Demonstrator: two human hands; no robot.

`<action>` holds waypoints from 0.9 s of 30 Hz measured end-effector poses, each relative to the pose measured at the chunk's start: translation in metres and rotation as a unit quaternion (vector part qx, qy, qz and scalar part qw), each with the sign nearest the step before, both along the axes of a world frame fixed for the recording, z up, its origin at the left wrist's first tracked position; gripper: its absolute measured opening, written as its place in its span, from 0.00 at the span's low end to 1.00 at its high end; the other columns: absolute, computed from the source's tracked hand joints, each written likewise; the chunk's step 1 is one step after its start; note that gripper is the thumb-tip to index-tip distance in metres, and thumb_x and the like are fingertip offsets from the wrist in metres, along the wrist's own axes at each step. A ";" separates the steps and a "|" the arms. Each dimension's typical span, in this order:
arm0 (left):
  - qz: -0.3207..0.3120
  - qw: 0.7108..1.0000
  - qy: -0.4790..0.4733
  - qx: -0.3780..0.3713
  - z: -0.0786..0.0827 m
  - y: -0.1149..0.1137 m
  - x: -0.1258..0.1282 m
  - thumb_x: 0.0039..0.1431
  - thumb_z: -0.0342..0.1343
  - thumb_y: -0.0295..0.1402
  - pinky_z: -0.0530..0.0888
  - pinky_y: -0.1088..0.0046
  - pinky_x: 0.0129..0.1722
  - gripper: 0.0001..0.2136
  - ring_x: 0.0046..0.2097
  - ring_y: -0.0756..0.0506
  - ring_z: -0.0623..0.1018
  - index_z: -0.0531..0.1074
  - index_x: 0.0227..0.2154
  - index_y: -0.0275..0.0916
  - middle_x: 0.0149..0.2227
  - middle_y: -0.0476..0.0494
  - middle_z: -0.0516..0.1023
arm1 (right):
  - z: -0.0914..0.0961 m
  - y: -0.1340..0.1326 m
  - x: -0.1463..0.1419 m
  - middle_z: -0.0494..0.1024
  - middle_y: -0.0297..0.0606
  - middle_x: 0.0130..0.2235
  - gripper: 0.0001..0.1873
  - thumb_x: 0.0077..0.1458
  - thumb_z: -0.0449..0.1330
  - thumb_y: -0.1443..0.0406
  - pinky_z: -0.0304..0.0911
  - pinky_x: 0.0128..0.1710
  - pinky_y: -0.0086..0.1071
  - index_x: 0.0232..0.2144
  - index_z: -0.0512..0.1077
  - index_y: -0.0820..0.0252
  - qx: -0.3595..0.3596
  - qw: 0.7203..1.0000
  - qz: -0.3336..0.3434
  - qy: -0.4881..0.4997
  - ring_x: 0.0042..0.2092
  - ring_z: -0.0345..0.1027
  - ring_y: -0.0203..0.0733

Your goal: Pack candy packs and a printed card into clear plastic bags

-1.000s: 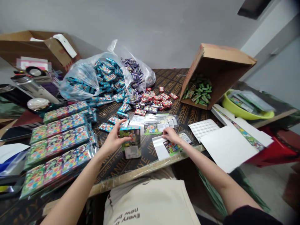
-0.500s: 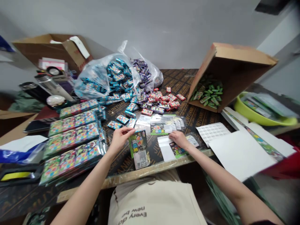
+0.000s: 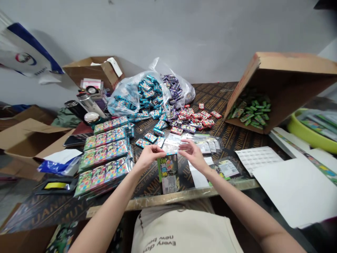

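A clear pouch (image 3: 168, 173) with a green printed card inside hangs upright over the table's near edge. My left hand (image 3: 149, 158) pinches its top left corner. My right hand (image 3: 191, 153) is at its top right, fingers curled round the pouch's upper edge. More flat pouches (image 3: 207, 144) lie just behind, and a white-backed one (image 3: 198, 177) lies beside my right wrist. Loose small candy packets, blue (image 3: 150, 137) and red (image 3: 195, 117), are scattered further back.
Filled pouch stacks (image 3: 105, 158) lie at left. Clear bags of blue and purple candies (image 3: 147, 93) sit behind. A tipped cardboard box (image 3: 279, 88) holds green packets. White sheets (image 3: 292, 182), a sticker sheet (image 3: 256, 156), a yellow-green basin (image 3: 310, 135), boxes and a tape dispenser (image 3: 55, 185) surround.
My right hand left the white-backed pouch on the table and came up to the top of the pouch in my left hand. The view swung left.
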State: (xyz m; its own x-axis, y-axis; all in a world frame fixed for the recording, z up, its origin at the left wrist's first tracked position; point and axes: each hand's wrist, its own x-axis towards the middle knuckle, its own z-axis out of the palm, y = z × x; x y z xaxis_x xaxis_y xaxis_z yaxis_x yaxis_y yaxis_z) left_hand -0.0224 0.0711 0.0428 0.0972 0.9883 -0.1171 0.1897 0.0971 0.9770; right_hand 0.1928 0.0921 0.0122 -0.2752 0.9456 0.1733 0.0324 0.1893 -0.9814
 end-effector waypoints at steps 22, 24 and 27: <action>-0.079 0.951 0.176 0.241 0.030 -0.063 0.004 0.53 0.53 0.34 0.70 0.74 0.31 0.08 0.30 0.49 0.74 0.76 0.27 0.36 0.28 0.42 0.77 | 0.039 -0.038 0.000 0.78 0.36 0.30 0.21 0.43 0.64 0.63 0.69 0.34 0.36 0.40 0.64 0.57 -0.005 0.996 0.090 -0.016 0.32 0.74 0.42; -0.084 0.934 0.194 0.287 0.028 -0.066 0.003 0.55 0.52 0.32 0.71 0.75 0.33 0.08 0.31 0.49 0.75 0.75 0.28 0.37 0.30 0.42 0.77 | 0.042 -0.044 0.002 0.78 0.37 0.32 0.19 0.46 0.62 0.64 0.68 0.40 0.39 0.42 0.64 0.56 0.053 0.994 0.081 -0.044 0.35 0.74 0.42; -0.101 0.900 0.244 0.347 0.021 -0.068 -0.001 0.56 0.51 0.30 0.71 0.76 0.33 0.07 0.32 0.50 0.75 0.74 0.31 0.37 0.32 0.42 0.77 | 0.040 -0.049 0.006 0.79 0.36 0.34 0.18 0.48 0.61 0.66 0.65 0.46 0.40 0.43 0.66 0.55 0.135 0.984 0.071 -0.089 0.38 0.73 0.42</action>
State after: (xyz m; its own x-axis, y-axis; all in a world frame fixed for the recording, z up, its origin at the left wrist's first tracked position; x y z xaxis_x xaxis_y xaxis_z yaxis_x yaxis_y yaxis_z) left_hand -0.0235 0.0033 0.0641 0.3869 0.8083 0.4439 0.5576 -0.5884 0.5855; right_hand 0.1990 0.0429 0.0525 -0.4497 0.8214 0.3507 0.1539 0.4580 -0.8755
